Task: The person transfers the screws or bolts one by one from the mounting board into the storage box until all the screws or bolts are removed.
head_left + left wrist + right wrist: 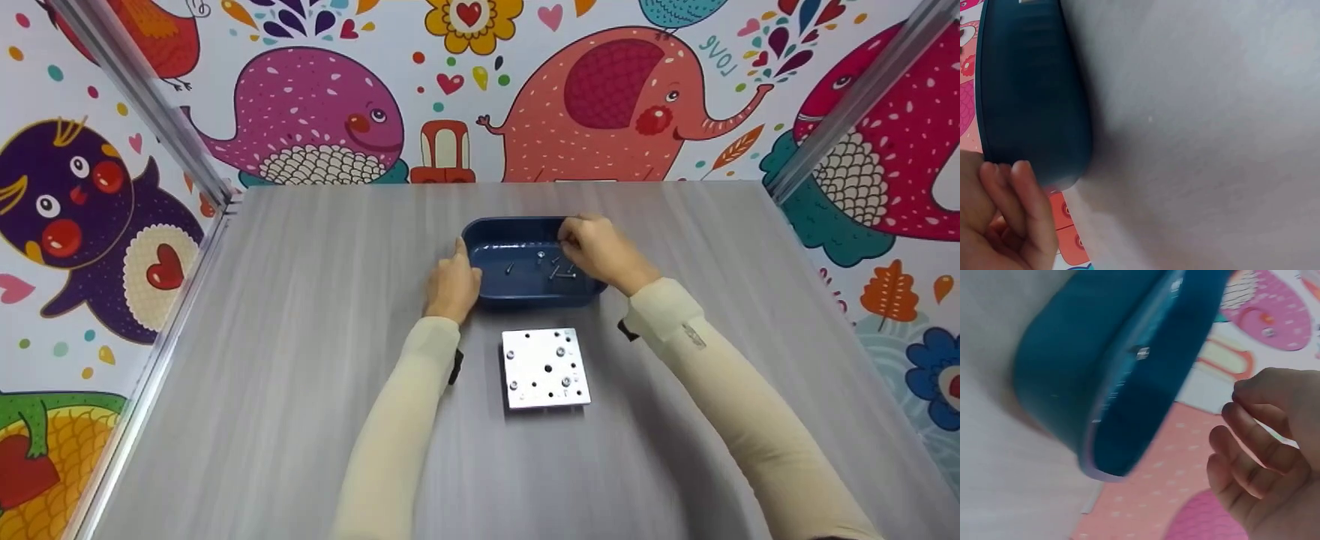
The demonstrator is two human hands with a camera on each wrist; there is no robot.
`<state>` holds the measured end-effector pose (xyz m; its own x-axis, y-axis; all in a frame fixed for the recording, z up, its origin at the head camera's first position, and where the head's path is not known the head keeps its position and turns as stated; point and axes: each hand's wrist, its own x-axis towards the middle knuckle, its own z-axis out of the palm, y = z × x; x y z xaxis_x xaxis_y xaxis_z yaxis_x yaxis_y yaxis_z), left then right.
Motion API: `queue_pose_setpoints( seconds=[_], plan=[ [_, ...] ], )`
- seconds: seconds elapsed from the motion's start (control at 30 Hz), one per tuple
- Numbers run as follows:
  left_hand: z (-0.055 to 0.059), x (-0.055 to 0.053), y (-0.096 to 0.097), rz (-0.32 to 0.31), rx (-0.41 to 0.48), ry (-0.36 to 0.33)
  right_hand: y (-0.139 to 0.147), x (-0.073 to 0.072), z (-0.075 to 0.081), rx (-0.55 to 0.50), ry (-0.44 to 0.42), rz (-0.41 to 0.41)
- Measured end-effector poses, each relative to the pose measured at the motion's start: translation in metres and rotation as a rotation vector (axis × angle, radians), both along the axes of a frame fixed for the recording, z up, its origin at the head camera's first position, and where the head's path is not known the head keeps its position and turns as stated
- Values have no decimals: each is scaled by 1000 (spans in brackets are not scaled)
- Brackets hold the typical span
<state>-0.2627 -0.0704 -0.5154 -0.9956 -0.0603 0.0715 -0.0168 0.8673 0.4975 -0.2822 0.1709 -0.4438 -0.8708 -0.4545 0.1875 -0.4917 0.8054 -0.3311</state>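
A dark blue tray [525, 301] with several small metal screws [564, 275] in it stands on the table. My left hand [454, 286] grips the tray's left end, its index finger along the rim; the left wrist view shows curled fingers [1032, 202] against the outer wall. Over the tray's right back corner is my right hand [600, 247], thumb and index fingertips close together. In the right wrist view its other fingers [1235, 461] curl loosely; I cannot tell whether a small screw is between the tips. A square silver metal plate [536, 375] lies in front of the tray.
The plate has several drilled holes and several bolt heads in its top. The grey wood-grain table [300, 360] meets cartoon-printed walls [450, 90] at the back and sides. Metal frame posts [150, 112] rise at the back corners.
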Motion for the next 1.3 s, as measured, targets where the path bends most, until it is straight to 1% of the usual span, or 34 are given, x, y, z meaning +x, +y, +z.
queue_pose_setpoints(
  seconds=[0.13,0.3,0.5,0.7,0.87,1.03,1.2,1.3],
  plan=[
    [1,0,0,-1,14,-9,3,27,13,6,82,26],
    [1,0,-1,2,28,-9,6,62,21,-23,200,85],
    [1,0,-3,7,16,-3,5,101,23,-49,309,147],
    [0,0,-2,9,34,-17,6,133,18,-70,354,201],
    [0,1,-1,2,25,-6,4,151,18,-78,360,232],
    [1,2,-1,3,18,-12,-3,162,13,-91,380,266],
    [1,1,0,0,14,-16,-16,170,-5,-89,346,298],
    [1,0,-1,-3,25,-17,-25,172,-19,-60,336,293]
  ],
)
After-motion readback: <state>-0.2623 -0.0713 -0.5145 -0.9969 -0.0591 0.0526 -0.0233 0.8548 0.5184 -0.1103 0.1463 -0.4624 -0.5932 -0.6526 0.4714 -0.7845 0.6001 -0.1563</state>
